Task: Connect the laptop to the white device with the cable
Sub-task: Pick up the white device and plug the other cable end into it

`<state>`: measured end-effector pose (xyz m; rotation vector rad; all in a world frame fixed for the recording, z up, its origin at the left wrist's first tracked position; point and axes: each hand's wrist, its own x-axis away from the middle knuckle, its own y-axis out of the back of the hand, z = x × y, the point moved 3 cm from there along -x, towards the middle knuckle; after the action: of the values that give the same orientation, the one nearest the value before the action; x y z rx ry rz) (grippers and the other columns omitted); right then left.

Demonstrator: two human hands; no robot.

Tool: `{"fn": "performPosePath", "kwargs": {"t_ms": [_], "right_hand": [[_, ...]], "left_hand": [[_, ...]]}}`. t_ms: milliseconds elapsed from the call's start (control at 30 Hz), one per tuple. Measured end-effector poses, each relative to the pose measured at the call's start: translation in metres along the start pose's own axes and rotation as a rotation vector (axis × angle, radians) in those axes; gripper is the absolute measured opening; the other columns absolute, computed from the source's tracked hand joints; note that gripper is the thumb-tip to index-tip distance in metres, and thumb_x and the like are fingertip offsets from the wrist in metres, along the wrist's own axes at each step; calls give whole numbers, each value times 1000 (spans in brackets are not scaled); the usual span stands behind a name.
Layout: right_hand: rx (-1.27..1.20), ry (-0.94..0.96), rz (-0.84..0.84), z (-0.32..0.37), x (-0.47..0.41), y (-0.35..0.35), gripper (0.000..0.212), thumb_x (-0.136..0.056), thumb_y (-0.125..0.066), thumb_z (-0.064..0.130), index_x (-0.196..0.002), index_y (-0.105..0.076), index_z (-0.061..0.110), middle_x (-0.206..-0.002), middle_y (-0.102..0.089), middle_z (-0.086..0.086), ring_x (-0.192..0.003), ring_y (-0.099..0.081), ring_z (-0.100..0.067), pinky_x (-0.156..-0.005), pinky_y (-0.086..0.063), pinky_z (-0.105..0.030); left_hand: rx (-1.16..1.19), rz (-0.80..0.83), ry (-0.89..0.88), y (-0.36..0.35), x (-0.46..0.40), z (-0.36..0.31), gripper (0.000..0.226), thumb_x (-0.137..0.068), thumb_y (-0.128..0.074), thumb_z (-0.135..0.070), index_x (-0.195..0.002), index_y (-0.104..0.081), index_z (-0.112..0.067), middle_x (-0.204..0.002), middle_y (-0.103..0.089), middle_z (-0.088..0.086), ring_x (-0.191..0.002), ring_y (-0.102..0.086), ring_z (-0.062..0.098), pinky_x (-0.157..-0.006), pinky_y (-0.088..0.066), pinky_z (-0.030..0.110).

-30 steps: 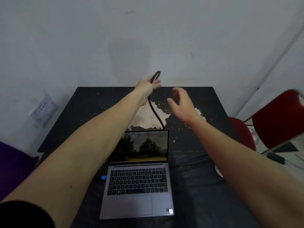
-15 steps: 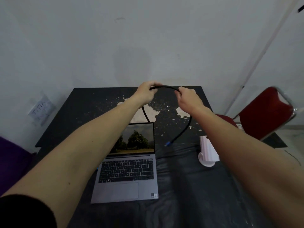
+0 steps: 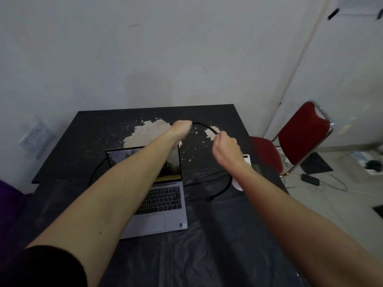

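A grey laptop stands open on the black table, partly behind my left forearm. Both hands hold a black cable stretched in an arc above the table's far half. My left hand is closed on the cable's left part. My right hand grips it further right. From my right hand the cable hangs down in a curve and ends in a blue plug near the table. Another stretch loops left of the laptop screen. The white device stands behind my right wrist, mostly hidden.
A red chair stands right of the table. Black items and cables lie on the floor beyond it. A white paper hangs on the wall at left. Wrinkled dark plastic sheet covers the near table.
My right hand reached in and took hold of the cable, then slid right and down along it. The view shifted, so the laptop sits further left and the blue plug hangs lower.
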<state>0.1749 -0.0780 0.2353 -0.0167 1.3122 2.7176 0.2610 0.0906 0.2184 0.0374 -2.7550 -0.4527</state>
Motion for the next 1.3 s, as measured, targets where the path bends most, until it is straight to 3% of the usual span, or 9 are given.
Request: {"fn": "performPosePath", "kwargs": {"t_ms": [133, 267, 400, 567, 733, 967, 1067, 1167, 1300], "right_hand": [[87, 44, 33, -22, 32, -1, 30, -99, -32, 32, -99, -54, 13, -105, -65, -24, -96, -60, -46, -79, -47, -46], [310, 274, 67, -33, 63, -1, 28, -100, -39, 33, -101, -60, 15, -99, -70, -19, -95, -62, -42, -81, -44, -45], [603, 586, 113, -43, 95, -6, 29, -96, -43, 34, -98, -65, 15, -92, -73, -12, -94, -61, -36, -83, -39, -43], [752, 822, 188, -57, 112, -17, 44, -86, -30, 40, -85, -68, 17, -78, -74, -6, -82, -64, -29, -76, -41, -38], [809, 952, 248, -72, 108, -15, 30, -92, -46, 37, -94, -68, 16, -90, -75, -6, -92, -62, -29, -82, -39, -41], [757, 998, 353, -113, 86, -6, 30, -95, -46, 36, -100, -66, 14, -95, -74, -9, -94, -60, -29, -85, -37, -42], [641, 1053, 328, -137, 78, 0, 28, -94, -47, 37, -104, -64, 17, -99, -69, -5, -94, -57, -27, -87, -40, -42], [342, 950, 128, -169, 70, 20, 26, -90, -51, 30, -108, -59, 13, -101, -60, -7, -97, -52, -28, -92, -41, -43], [5, 264, -54, -217, 39, 36, 24, -93, -49, 24, -110, -59, 10, -106, -61, -9, -97, -54, -27, -85, -44, -44]], "left_hand": [[-226, 147, 49, -12, 21, 29, 40, -101, -39, -43, -112, -61, -11, -113, -68, 3, -105, -62, 24, -94, -46, 40], [-566, 264, 88, -17, 46, 56, 46, -105, -39, -37, -117, -61, 1, -102, -71, 8, -80, -61, 22, -75, -45, 34], [-693, 166, 13, -25, 69, 54, 46, -104, -41, -38, -122, -60, -1, -130, -62, 15, -108, -60, 31, -87, -43, 35], [-406, 271, -38, -67, 85, 36, 37, -104, -42, -35, -116, -67, -11, -111, -69, 5, -90, -57, 20, -74, -43, 31], [-237, 338, 63, -126, 85, 16, 39, -103, -44, -41, -110, -65, -9, -109, -74, 7, -81, -59, 17, -71, -42, 30], [13, 421, 278, -198, 66, 9, 7, -99, -59, -16, -96, -63, -10, -87, -73, 2, -71, -72, 11, -60, -45, 22], [98, 402, 308, -214, 59, 8, 10, -100, -55, -8, -91, -59, -10, -84, -70, 2, -65, -73, 10, -59, -48, 22], [90, 358, 288, -222, 51, 16, 15, -101, -54, -6, -87, -58, -11, -88, -70, 1, -57, -70, 9, -56, -54, 24], [78, 373, 290, -229, 52, 40, 16, -97, -60, -5, -83, -59, -11, -87, -74, 5, -66, -73, 14, -70, -59, 30]]}}
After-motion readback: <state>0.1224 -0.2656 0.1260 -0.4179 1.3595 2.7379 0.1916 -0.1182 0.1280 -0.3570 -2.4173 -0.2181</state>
